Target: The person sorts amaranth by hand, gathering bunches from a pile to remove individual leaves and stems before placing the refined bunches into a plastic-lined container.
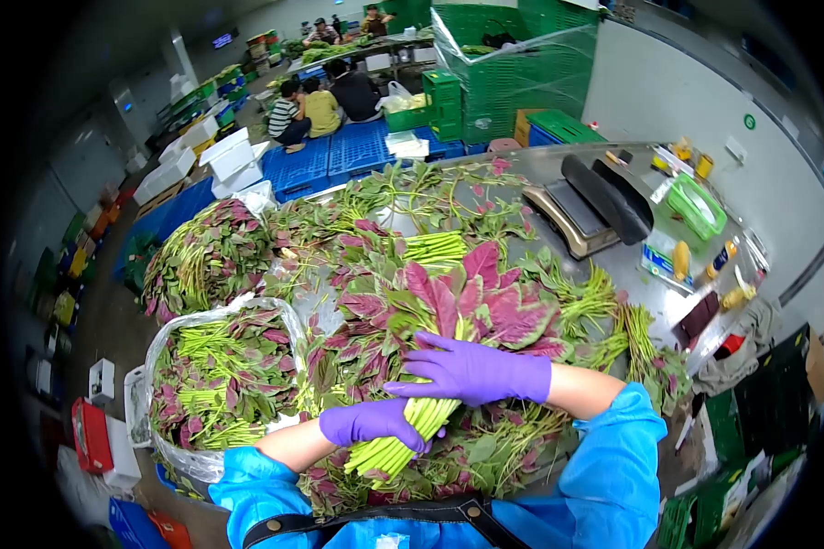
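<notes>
Leaves (522, 316) of magenta and green crown one thick bunch of pale-stemmed greens (432, 414), held over a leaf-strewn grey metal table (545, 166) by a person in bright blue sleeves (613, 453). The bunch's long axis slants from the stem ends at lower left, near the person's body, to the leafy head at upper right, farther off. The left hand (368, 424), gloved in purple, grasps the stems low, near their ends; the right hand (481, 371), gloved to match, clasps them higher, just below the leaves, and is the nearer to the leafy head.

Counted: two hands, one bunch between them, one container lined with clear plastic (295, 329) at left, one large rounded heap of greens (212, 256) just beyond it, one gold-sided scale (568, 220) and one bright green plastic basket (698, 207) at right. Other bunches overlap too closely to count. At least five people (321, 112) appear in the background.
</notes>
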{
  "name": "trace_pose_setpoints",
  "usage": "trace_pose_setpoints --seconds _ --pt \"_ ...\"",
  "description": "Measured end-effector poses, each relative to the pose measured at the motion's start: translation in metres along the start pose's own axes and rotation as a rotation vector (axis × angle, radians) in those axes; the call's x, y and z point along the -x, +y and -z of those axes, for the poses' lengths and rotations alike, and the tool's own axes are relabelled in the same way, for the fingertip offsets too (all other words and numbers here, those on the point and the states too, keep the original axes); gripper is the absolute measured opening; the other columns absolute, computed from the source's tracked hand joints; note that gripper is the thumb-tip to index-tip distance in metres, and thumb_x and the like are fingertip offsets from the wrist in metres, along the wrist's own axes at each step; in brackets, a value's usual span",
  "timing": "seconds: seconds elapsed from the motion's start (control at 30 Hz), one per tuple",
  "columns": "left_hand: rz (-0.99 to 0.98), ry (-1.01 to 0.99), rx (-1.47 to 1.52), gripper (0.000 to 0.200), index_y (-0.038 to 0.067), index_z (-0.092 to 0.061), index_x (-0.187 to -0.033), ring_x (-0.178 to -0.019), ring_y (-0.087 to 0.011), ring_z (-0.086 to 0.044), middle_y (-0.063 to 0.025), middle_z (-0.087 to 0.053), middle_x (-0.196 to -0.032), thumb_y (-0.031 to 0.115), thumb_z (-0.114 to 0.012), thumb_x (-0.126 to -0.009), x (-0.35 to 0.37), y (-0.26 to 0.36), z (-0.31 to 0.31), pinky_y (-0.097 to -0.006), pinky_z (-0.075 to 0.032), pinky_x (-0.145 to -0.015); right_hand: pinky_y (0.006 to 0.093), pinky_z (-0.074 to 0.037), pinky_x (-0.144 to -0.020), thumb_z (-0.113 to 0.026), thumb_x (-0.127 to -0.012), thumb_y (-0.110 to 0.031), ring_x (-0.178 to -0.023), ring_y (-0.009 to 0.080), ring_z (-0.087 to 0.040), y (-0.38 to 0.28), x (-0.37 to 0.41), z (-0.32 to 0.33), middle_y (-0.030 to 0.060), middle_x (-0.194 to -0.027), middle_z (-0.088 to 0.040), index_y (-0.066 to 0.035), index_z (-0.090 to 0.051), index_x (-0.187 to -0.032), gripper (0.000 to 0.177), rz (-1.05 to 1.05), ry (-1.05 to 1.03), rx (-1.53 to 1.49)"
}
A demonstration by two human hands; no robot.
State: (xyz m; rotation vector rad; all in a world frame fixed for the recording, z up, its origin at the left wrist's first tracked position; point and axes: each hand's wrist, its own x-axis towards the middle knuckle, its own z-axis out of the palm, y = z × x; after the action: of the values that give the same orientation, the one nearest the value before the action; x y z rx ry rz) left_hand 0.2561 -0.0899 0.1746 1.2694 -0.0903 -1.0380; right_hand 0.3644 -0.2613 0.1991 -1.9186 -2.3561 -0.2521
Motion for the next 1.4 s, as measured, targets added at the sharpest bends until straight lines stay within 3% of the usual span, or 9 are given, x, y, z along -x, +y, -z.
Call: trace_pose_setpoints --seconds 0.3,0.37,0.43,0.5,0.87,0.93,0.97,1.2,1.4 --pt "-0.084 -0.131 0.21 0.07 0.001 -0.034 -0.132 -0.116 -0.017 -0.042 -0.0093 -0.047 -0.126 0.018 -0.067 -0.073 -0.016 0.009 0.082 -0.0336 -0.033 -0.099 0.0389 -0.046 -0.061 -0.065 -0.061 -0.013 -0.067 0.0261 -0.057 0.062 0.003 -0.026 0.0075 -0.072 -0.055 -0.015 -0.038 -0.13 0.074 -0.208 0.11 -0.117" --pt "-0.501 0.332 -0.345 0.068 0.001 -0.03 -0.134 -0.118 -0.0238 -0.043 -0.0131 -0.041 -0.132 0.039 -0.054 -0.083 -0.004 0.027 0.126 -0.0377 -0.031 -0.102 0.0378 -0.047 -0.061 -0.066 -0.061 -0.018 -0.071 0.0268 -0.06 0.094 -0.003 -0.028 0.0104 -0.077 -0.059 -0.016 -0.049 -0.121 0.063 -0.41 0.349 -0.218" --pt "-0.714 0.503 0.683 0.057 -0.001 -0.035 -0.129 -0.114 -0.0272 -0.048 -0.0185 -0.045 -0.126 0.038 -0.045 -0.09 0.024 0.049 0.125 -0.0361 -0.038 -0.098 0.0382 -0.049 -0.065 -0.066 -0.059 -0.015 -0.076 0.0292 -0.062 0.128 -0.009 -0.028 0.0133 -0.084 -0.063 -0.014 -0.055 -0.112 0.054 -0.67 0.54 -0.266" --pt "-0.867 0.85 0.575 0.061 0.0 -0.035 -0.13 -0.116 -0.0299 -0.046 -0.0194 -0.044 -0.128 0.045 -0.043 -0.089 0.033 0.006 0.169 -0.0396 -0.037 -0.099 0.0373 -0.049 -0.069 -0.068 -0.055 -0.015 -0.079 0.0317 -0.061 0.18 -0.019 -0.042 0.0155 -0.087 -0.063 -0.011 -0.055 -0.109 0.055 -1.065 0.479 -0.291" --pt "-0.472 0.963 0.829 0.044 -0.004 -0.042 -0.122 -0.109 -0.0333 -0.051 -0.0242 -0.05 -0.118 0.026 -0.046 -0.09 0.063 -0.147 0.112 -0.0397 -0.04 -0.095 0.0387 -0.049 -0.078 -0.06 -0.068 -0.04 -0.096 0.0292 -0.06 0.365 -0.046 -0.242 0.0149 -0.105 -0.061 -0.008 -0.066 -0.093 0.041 -1.737 0.021 -0.488" --pt "-0.453 0.965 0.946 0.042 -0.005 -0.043 -0.12 -0.11 -0.0354 -0.05 -0.0254 -0.049 -0.119 0.025 -0.045 -0.09 0.064 -0.173 0.11 -0.041 -0.039 -0.097 0.0407 -0.046 -0.084 -0.064 -0.066 -0.044 -0.102 0.0285 -0.057 0.35 -0.069 -0.294 0.0194 -0.118 -0.053 0.004 -0.025 -0.134 0.091 -2.033 -0.064 -0.399" --pt "-0.425 0.99 0.966 0.042 -0.006 -0.042 -0.119 -0.11 -0.0358 -0.05 -0.0261 -0.048 -0.12 0.024 -0.045 -0.09 0.062 -0.179 0.109 -0.0415 -0.038 -0.097 0.0427 -0.044 -0.087 -0.063 -0.067 -0.043 -0.105 0.0294 -0.055 0.343 -0.073 -0.297 0.0228 -0.122 -0.048 0.01 -0.001 -0.135 0.106 -2.029 -0.12 -0.448" --pt "-0.434 0.908 0.968 0.043 -0.007 -0.039 -0.123 -0.111 -0.034 -0.05 -0.0247 -0.048 -0.12 0.022 -0.043 -0.091 0.049 -0.175 0.113 -0.0394 -0.038 -0.098 0.0615 -0.023 -0.097 -0.061 -0.065 -0.062 -0.124 0.0403 -0.031 0.347 -0.091 -0.239 0.026 -0.137 -0.026 -0.006 -0.01 -0.14 0.107 -1.753 -0.058 -0.241" --pt "-0.652 0.78 0.733 0.038 -0.002 -0.042 -0.122 -0.114 -0.0267 -0.048 -0.0168 -0.052 -0.118 0.021 -0.044 -0.091 0.05 -0.175 0.094 -0.0359 -0.037 -0.099 0.041 -0.03 -0.101 -0.065 -0.074 -0.039 -0.121 0.0348 -0.037 0.258 -0.155 -0.136 0.0219 -0.131 -0.037 -0.005 -0.036 -0.13 0.071 -0.767 0.508 -0.317"
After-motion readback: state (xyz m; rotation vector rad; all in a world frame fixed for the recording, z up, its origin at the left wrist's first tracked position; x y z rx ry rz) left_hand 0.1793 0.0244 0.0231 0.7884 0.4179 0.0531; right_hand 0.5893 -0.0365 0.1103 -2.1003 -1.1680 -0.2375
